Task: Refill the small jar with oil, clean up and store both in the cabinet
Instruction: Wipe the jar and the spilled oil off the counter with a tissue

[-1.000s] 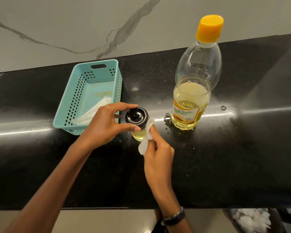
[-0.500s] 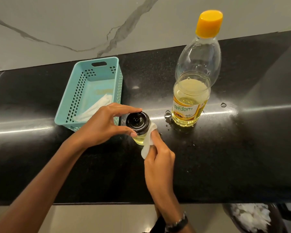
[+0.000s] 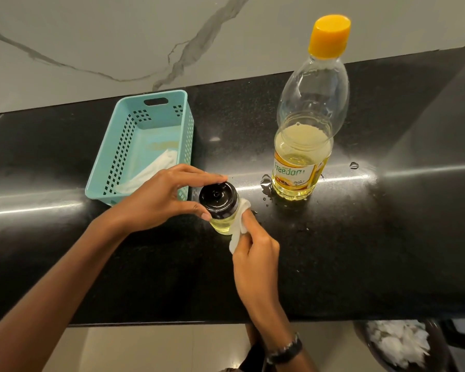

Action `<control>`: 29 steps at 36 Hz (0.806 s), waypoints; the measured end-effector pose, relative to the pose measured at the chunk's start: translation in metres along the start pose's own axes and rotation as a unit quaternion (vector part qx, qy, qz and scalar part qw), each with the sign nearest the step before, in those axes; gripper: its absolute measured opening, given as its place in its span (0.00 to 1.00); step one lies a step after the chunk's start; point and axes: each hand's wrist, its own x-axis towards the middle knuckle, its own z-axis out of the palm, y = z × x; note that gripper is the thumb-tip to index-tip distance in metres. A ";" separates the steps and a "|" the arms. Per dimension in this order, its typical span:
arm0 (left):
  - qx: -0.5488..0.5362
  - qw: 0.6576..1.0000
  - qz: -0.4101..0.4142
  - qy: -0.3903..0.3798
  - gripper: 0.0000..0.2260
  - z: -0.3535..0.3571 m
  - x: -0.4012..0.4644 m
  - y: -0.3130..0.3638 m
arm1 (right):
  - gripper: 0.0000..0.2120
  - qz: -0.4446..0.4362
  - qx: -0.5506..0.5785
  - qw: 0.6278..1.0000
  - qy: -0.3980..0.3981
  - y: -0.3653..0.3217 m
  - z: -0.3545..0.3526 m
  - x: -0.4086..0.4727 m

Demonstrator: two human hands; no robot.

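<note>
Glass and oil together make a slippery thing, I think: the small glass jar with a glossy black lid (image 3: 220, 210), at the centre of the frame, is filled with pale yellow oil and probably has an oily skin on its wall. It looks light but breakable, so the safest hold is at the lid, where the ridge gives the fingers something. The left hand (image 3: 156, 200) does just this, its thumb and fingers curled round the black lid from the left side. The right hand (image 3: 255, 253), lower and a little right of centre, pinches a folded white paper tissue (image 3: 239, 226) and presses it on the jar's right wall. The jar stands on the black polished stone counter (image 3: 360, 251).

Further back, right of centre, the tall clear plastic oil bottle with a yellow cap (image 3: 306, 146) stands upright, less than half full; small drops shine on the counter around its base. It will be heavier and will yield under the fingers. At upper left is a light blue perforated plastic basket (image 3: 113, 159) with white tissue inside.
</note>
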 end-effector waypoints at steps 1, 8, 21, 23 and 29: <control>0.000 1.000 0.003 -0.002 0.30 0.000 0.000 0.000 | 0.21 -0.015 0.013 1.000 0.004 -0.004 0.000 0.000; -0.005 1.000 0.004 -0.012 0.29 0.001 -0.001 -0.002 | 0.17 -0.081 0.020 0.996 -0.021 0.005 -0.001 0.034; -0.024 0.991 -0.066 0.117 0.43 0.042 -0.013 0.031 | 0.13 -0.039 0.178 0.983 0.006 0.001 -0.021 0.027; -0.040 0.986 -0.060 0.150 0.39 0.048 -0.011 0.032 | 0.16 -0.049 0.171 0.984 -0.023 -0.002 -0.019 0.034; -0.087 0.980 -0.049 0.174 0.35 0.051 -0.011 0.029 | 0.19 -0.015 0.173 0.975 -0.141 0.010 -0.013 0.038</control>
